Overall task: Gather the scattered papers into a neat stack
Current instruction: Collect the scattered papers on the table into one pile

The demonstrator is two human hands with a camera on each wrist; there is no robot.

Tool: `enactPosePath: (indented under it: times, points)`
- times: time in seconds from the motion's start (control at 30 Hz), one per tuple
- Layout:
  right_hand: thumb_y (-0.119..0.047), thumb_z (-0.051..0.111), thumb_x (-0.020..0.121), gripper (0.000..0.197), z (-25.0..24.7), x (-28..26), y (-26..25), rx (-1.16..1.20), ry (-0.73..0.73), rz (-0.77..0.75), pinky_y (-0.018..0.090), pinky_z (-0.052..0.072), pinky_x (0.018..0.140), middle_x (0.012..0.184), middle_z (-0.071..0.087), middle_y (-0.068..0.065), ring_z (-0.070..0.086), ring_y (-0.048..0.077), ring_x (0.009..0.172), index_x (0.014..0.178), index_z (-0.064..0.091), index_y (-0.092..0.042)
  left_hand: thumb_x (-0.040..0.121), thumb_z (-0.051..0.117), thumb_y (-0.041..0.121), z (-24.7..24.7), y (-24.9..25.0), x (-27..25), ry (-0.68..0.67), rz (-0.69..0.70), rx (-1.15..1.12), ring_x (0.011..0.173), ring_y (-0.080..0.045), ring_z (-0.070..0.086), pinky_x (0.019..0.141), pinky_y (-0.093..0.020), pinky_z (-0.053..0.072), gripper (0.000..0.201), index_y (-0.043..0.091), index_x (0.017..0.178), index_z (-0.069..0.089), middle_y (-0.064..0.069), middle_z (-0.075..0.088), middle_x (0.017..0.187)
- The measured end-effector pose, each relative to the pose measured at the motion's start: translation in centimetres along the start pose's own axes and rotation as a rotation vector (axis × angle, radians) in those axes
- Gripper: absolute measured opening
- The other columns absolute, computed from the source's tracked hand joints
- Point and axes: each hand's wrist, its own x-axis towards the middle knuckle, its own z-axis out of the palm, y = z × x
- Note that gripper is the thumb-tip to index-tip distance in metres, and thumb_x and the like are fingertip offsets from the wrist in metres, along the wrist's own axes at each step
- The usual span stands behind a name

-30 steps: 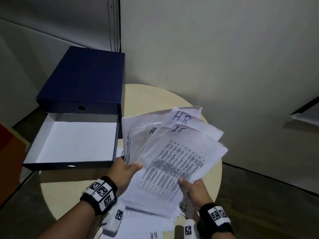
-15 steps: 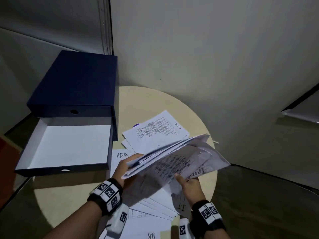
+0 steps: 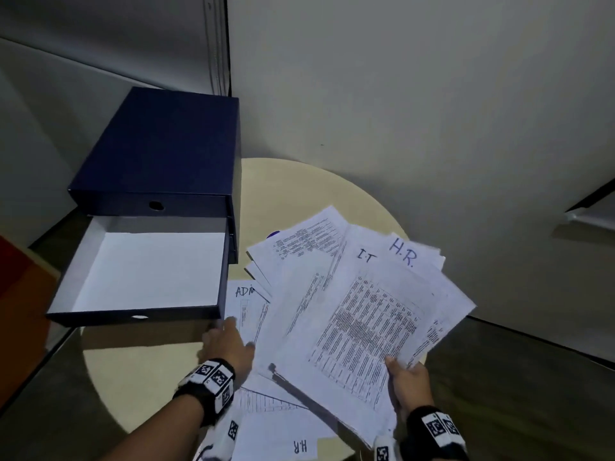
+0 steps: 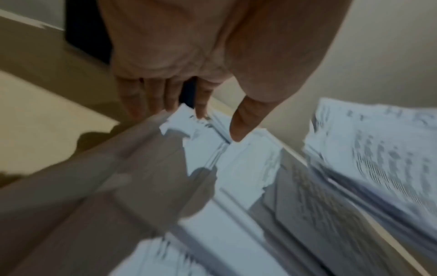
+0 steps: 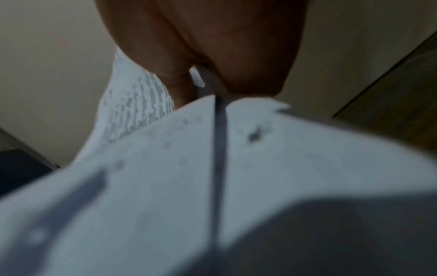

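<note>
The right hand [image 3: 411, 384] is pinching a fanned bundle of white printed papers [image 3: 362, 314] by its near corner; the left hand [image 3: 229, 342] is reaching, fingers straight, onto a loose "ADM" sheet [image 3: 248, 304] lying beside the round beige table's [image 3: 309, 194] left edge.

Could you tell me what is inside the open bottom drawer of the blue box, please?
The open drawer shows only its bare white floor and walls; no papers in it. Its back end, beneath the blue box, is covered.
</note>
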Motion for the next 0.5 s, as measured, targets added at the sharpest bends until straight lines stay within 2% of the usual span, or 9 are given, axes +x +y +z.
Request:
enactPosePath:
  times: [0.03, 0.1, 0.17, 0.27, 0.37, 0.43, 0.5]
  points:
    - [-0.044, 0.075, 0.078, 0.054, 0.1, -1.6, -0.8, -0.026, 0.001, 0.022, 0.041, 0.049, 0.078, 0.085, 0.059, 0.014, 0.059, 0.026, 0.077, 0.105, 0.053, -0.003, 0.082, 0.063, 0.041, 0.2, -0.6, 0.0, -0.008, -0.086, 0.029, 0.127, -0.033, 0.038, 0.103, -0.046, 0.042, 0.066, 0.018, 0.138, 0.036, -0.014, 0.034, 0.140]
    - [-0.028, 0.071, 0.089, 0.029, 0.3, -3.2, -1.2, -0.084, -0.032, 0.053, 0.037, 0.044, 0.065, 0.069, 0.053, 0.014, 0.054, 0.023, 0.059, 0.087, 0.052, -0.007, 0.081, 0.065, 0.039, 0.4, -1.2, 0.1, 0.006, -0.155, 0.017, 0.126, -0.035, 0.037, 0.101, -0.047, 0.043, 0.065, 0.007, 0.131, 0.041, -0.017, 0.036, 0.135]
    - [-0.019, 0.067, 0.093, 0.024, 0.8, -3.4, -1.0, -0.156, -0.055, 0.074, 0.032, 0.039, 0.057, 0.062, 0.051, 0.012, 0.051, 0.022, 0.054, 0.081, 0.050, -0.009, 0.083, 0.065, 0.030, 0.3, -1.6, 0.5, 0.017, -0.165, -0.103, 0.118, -0.037, 0.049, 0.095, -0.045, 0.049, 0.056, 0.003, 0.127, 0.044, -0.018, 0.048, 0.129]
    - [-0.018, 0.067, 0.093, 0.021, 2.0, -3.6, -0.3, -0.204, -0.065, 0.108, 0.032, 0.041, 0.060, 0.066, 0.056, 0.012, 0.055, 0.025, 0.060, 0.096, 0.057, 0.001, 0.091, 0.057, 0.022, -0.2, -1.9, 0.3, -0.056, -0.141, -0.256, 0.111, -0.037, 0.059, 0.093, -0.040, 0.051, 0.044, 0.005, 0.130, 0.047, -0.017, 0.058, 0.127]
    - [-0.020, 0.066, 0.094, 0.026, 2.8, -3.4, 0.2, -0.228, -0.067, 0.106, 0.033, 0.043, 0.058, 0.068, 0.059, 0.013, 0.058, 0.027, 0.061, 0.105, 0.057, 0.002, 0.095, 0.052, 0.017, -0.6, -2.1, -0.3, -0.029, -0.029, -0.296, 0.110, -0.033, 0.059, 0.093, -0.033, 0.047, 0.034, 0.010, 0.128, 0.056, -0.012, 0.061, 0.127]
    - [-0.020, 0.065, 0.094, 0.027, 2.9, -3.3, 0.2, -0.234, -0.061, 0.102, 0.034, 0.049, 0.061, 0.075, 0.063, 0.016, 0.064, 0.031, 0.068, 0.107, 0.057, 0.001, 0.096, 0.048, 0.015, -0.9, -1.5, -1.1, -0.007, 0.082, -0.224, 0.097, -0.029, 0.061, 0.085, -0.030, 0.049, 0.025, 0.013, 0.118, 0.060, -0.011, 0.065, 0.114]
    - [-0.020, 0.065, 0.095, 0.028, 2.8, -3.3, -0.1, -0.249, -0.054, 0.096, 0.036, 0.053, 0.065, 0.082, 0.065, 0.018, 0.067, 0.035, 0.076, 0.109, 0.056, 0.002, 0.095, 0.045, 0.013, -1.3, -0.7, -1.9, 0.049, 0.196, -0.086, 0.081, -0.027, 0.060, 0.074, -0.031, 0.052, 0.014, 0.011, 0.102, 0.057, -0.009, 0.063, 0.093]
